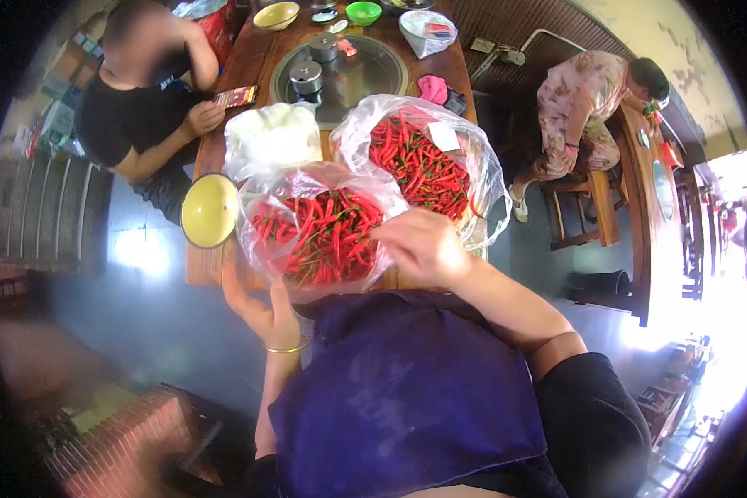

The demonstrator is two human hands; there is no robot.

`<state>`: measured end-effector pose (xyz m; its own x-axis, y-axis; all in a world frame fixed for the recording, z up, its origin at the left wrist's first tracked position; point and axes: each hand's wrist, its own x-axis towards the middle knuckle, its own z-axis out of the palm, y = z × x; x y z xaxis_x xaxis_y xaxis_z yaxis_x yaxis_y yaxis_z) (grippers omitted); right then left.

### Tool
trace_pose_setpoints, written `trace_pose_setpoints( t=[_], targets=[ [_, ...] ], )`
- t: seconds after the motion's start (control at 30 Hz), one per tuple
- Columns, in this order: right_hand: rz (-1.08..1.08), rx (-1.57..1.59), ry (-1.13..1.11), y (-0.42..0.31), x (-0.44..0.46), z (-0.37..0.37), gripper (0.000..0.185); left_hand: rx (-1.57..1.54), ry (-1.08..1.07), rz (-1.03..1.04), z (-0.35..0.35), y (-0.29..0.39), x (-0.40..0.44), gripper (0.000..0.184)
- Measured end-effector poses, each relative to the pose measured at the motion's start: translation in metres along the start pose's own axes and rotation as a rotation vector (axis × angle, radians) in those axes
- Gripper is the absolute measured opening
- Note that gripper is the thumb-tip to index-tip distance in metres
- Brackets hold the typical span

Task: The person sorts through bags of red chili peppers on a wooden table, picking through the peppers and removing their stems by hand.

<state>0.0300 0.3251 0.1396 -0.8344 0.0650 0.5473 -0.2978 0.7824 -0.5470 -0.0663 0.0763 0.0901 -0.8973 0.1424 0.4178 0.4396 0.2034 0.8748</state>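
Red chili peppers with green stems fill a clear plastic bag at the table's near edge. Just below that bag's left corner is my left hand, thumb and fingers spread, a gold bangle at the wrist. My right hand hovers over the bag's right side, fingertips drawn together; whatever they pinch is hidden. Behind it lies a second open bag of red chilies with a white slip of paper on top. A yellow bowl tilts at the table's left edge, near my left hand.
A white plastic bag lies behind the near chilies. The wooden table has a round inset with metal pots. At the left sits a person holding a phone; another person sits at the right on a stool.
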Motion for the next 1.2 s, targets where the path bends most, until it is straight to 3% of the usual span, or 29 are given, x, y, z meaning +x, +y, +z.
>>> trace_pose_setpoints(
  t=[0.2,0.37,0.43,0.5,0.53,0.57,0.63,0.67,0.77,0.8,0.9,1.0,1.1,1.2],
  targets=[
    [0.454,0.042,0.019,0.084,-0.043,-0.029,0.019,-0.132,-0.159,0.24,0.057,0.052,0.045,0.066],
    [0.539,0.09,-0.087,0.162,-0.04,-0.024,0.029,-0.156,-0.268,0.365,0.134,0.073,0.072,0.059],
    [0.643,0.152,-0.103,0.185,-0.026,-0.016,0.031,0.06,-0.343,0.508,0.157,0.083,0.086,0.058],
    [0.553,0.061,-0.014,0.227,-0.018,0.013,0.033,0.3,-0.484,0.662,0.178,0.099,0.102,0.059],
    [0.608,0.013,-0.128,0.237,-0.005,0.016,0.034,0.355,-0.489,0.654,0.193,0.097,0.106,0.065],
    [0.658,-0.039,-0.241,0.245,0.007,0.019,0.035,0.384,-0.493,0.601,0.207,0.091,0.111,0.068],
    [0.576,0.013,-0.157,0.264,0.016,0.038,0.035,0.434,-0.501,0.499,0.235,0.07,0.121,0.074],
    [0.54,0.035,-0.115,0.274,0.018,0.047,0.035,0.402,-0.537,0.4,0.247,0.042,0.126,0.094],
    [0.417,-0.188,-0.361,0.282,0.03,0.036,0.037,0.56,-0.635,0.134,0.272,-0.013,0.136,0.11],
    [0.384,-0.27,-0.335,0.29,0.024,0.045,0.037,0.712,-0.692,0.015,0.277,-0.025,0.139,0.121],
    [0.476,-0.081,-0.143,0.327,0.013,0.069,0.035,0.783,-0.808,-0.237,0.289,-0.048,0.14,0.122],
    [0.397,-0.093,-0.233,0.328,0.03,0.018,0.033,0.931,-1.006,-0.415,0.296,-0.066,0.145,0.101],
    [0.435,-0.151,-0.41,0.321,0.048,-0.021,0.034,0.989,-0.977,-0.492,0.295,-0.088,0.159,0.066],
    [0.47,0.002,-0.33,0.314,0.047,-0.035,0.038,0.533,-0.734,-0.639,0.289,-0.091,0.164,0.037]
  ],
)
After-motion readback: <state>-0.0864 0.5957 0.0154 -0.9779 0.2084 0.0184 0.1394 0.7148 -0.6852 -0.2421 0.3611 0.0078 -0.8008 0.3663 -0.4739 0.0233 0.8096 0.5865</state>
